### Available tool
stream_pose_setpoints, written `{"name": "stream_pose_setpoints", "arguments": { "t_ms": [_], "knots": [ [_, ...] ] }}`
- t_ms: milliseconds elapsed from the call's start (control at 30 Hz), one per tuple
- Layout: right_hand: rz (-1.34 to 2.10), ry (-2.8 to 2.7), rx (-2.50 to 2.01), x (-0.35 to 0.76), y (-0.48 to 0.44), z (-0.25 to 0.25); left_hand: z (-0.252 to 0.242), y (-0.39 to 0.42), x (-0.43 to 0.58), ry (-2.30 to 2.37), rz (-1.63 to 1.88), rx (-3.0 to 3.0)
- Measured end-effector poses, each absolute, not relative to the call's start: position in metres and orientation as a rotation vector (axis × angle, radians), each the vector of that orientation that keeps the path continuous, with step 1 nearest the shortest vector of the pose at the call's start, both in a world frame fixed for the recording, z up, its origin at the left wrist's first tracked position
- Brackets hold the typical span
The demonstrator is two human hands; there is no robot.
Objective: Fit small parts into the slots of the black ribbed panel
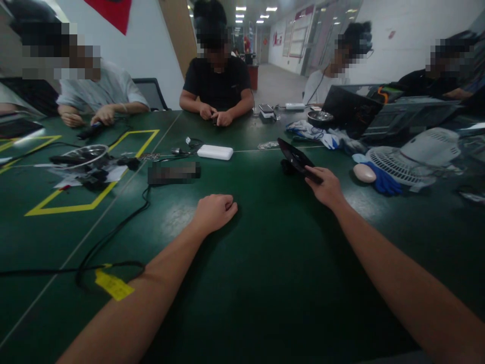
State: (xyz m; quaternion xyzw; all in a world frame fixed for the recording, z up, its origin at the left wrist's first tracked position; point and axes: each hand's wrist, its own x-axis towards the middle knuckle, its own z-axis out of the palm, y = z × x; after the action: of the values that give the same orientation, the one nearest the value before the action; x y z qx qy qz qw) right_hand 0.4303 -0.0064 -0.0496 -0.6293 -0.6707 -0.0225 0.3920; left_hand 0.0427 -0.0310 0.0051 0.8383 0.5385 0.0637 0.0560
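Note:
My left hand (215, 213) rests on the green table (242, 283), its fingers curled into a loose fist; nothing shows in it. Over on the right, my right hand (326, 187) grips the near edge of a thin, dark flat panel (295, 157), fingers on top. The panel is tilted, with its far end raised. Just behind its lower side sits a small black object (287, 168) whose kind I cannot make out. Beyond my left hand lie a white power bank (215, 152) and a blurred dark power strip (166, 173) with a black cable.
To the right are a white fan (403, 156), a blue glove (386, 179), a pink oval object (364, 173) and cloth gloves (310, 132). A metal bowl (89, 155) stands at left inside yellow tape. Several people sit around the table. A yellow-tagged cable (113, 284) touches my left forearm.

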Motion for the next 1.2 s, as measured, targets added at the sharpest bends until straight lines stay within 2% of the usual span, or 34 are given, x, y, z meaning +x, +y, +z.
{"name": "stream_pose_setpoints", "arguments": {
  "t_ms": [900, 1200],
  "knots": [
    [-0.166, -1.724, -1.802, 0.409, -0.009, -0.041, 0.005, -0.016, 0.071, 1.573, 0.098, 2.633],
    [-0.234, -1.877, -1.744, 0.401, -0.017, -0.029, -0.003, 0.013, 0.104, 1.496, 0.435, 2.482]
  ]
}}
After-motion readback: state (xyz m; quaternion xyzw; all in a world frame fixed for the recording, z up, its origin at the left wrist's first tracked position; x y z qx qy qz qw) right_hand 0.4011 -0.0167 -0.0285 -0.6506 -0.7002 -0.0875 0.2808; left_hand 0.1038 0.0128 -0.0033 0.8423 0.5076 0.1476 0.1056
